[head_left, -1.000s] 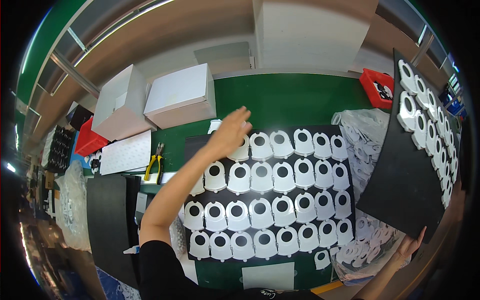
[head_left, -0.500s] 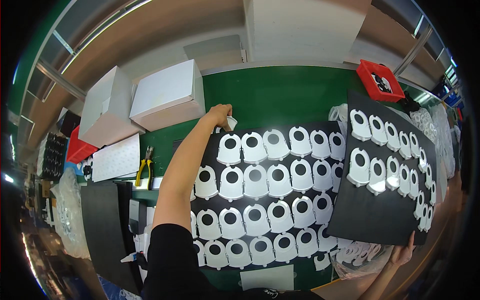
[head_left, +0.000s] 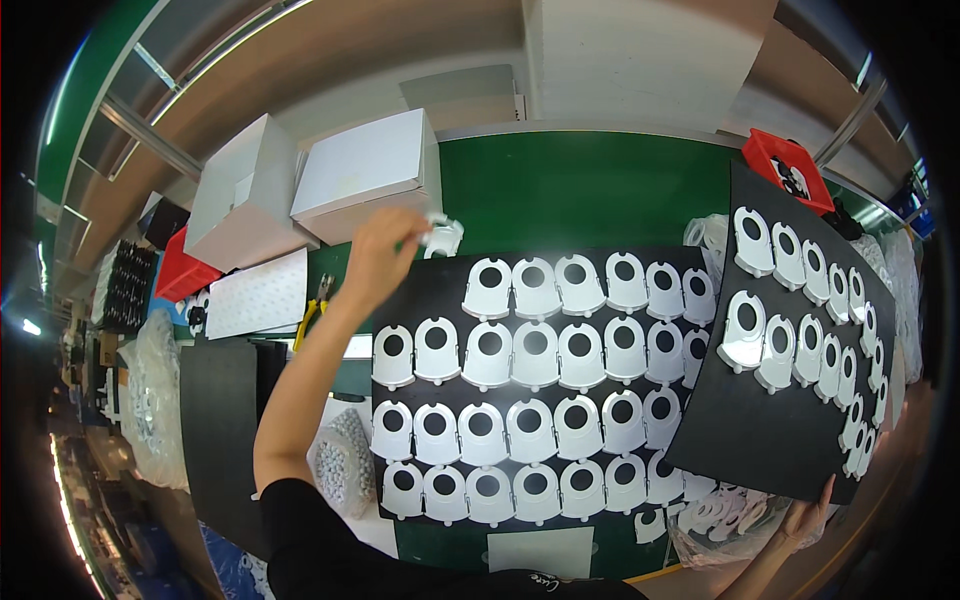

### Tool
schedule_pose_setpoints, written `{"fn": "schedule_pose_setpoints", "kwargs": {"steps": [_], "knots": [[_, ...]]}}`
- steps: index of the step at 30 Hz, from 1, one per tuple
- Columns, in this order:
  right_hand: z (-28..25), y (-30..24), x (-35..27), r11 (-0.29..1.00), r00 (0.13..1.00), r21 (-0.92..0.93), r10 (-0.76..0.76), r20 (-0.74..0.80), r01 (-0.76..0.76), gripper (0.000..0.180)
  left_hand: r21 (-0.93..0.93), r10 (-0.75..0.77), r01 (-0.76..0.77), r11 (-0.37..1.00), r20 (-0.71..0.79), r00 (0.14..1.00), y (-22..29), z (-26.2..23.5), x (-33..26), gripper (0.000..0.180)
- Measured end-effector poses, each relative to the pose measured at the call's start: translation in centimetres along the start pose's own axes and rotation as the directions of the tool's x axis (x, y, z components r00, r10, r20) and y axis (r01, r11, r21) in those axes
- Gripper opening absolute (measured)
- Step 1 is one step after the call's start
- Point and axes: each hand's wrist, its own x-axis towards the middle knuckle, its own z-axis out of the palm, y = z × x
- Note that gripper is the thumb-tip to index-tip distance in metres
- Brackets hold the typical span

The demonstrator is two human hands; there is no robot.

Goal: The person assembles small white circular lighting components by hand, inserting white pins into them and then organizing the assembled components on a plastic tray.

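Two black boards of white ring parts, both hands occupied.

Right hand [head_left: 808, 520] grips the lower edge of the tilted board [head_left: 770, 420], parts clinging to it, angled over the flat board [head_left: 540, 380]. Farther off, left hand [head_left: 380, 255] pinches one white part [head_left: 440, 235] beyond the flat board's top-left corner.

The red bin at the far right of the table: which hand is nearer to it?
Left, but only slightly. The left hand is far to the left of the red bin; the right hand is far below it, holding the second black sheet.

Boxes [head_left: 360, 175] behind; green mat [head_left: 580, 190] free
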Motion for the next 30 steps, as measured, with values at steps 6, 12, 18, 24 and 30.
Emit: {"fn": "schedule_pose_setpoints", "kwargs": {"steps": [6,12,18,24,30], "knots": [[2.2,1.3,-2.2,1.0,0.999,-0.01,-0.009,-0.035,0.008,0.042,-0.077,-0.055,0.066,0.995,0.139,0.989,1.9,-2.0,-6.0,0.021],[1.4,0.9,-4.8,0.999,0.999,-0.03,-0.021,-0.027,0.02,0.041,-0.322,-0.457,0.551,0.77,0.324,0.828,-1.8,-3.1,-3.4,0.022],[-1.4,0.4,-4.2,0.998,0.997,0.02,0.054,0.06,-0.056,0.041,0.076,-0.366,0.412,0.908,0.621,0.693,-9.7,4.5,-0.7,0.038],[0.4,0.2,-7.6,0.998,0.998,0.042,0.056,-0.005,-0.056,0.042,0.293,-0.313,0.133,0.947,0.749,0.583,-9.5,7.6,0.0,0.047],[0.0,-0.7,-6.4,0.996,0.996,0.034,0.078,0.043,-0.08,0.042,0.366,-0.35,0.105,0.925,0.71,0.611,-7.9,5.3,1.8,0.026]]}}
